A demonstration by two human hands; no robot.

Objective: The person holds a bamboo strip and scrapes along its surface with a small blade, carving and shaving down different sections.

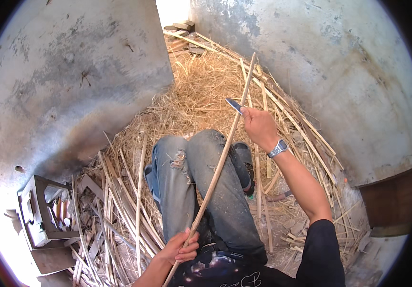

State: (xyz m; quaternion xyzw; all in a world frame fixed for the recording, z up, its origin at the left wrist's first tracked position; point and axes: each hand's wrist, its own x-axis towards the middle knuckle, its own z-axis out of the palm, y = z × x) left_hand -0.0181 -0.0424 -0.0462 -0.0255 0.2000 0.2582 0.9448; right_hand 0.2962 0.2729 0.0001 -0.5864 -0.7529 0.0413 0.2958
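A long, pale bamboo strip [219,170] runs slantwise across my lap, its far tip up over the shavings and its near end down past my waist. My left hand [183,247] is wrapped round the strip low by my hip. Farther up, my right hand [259,125] grips a knife, with a watch on that wrist. The knife's blade [234,104] points up and to the left and lies against the strip; its handle is hidden in my fist. Below the strip are my knees in dusty, torn jeans [177,186].
Curly shavings [201,86] cover the floor ahead. Long strips [306,129] lean along the right wall [340,71], and more strips [124,210] lie at my left. A dark metal frame [48,210] stands at the far left, near the grey wall panel [86,62].
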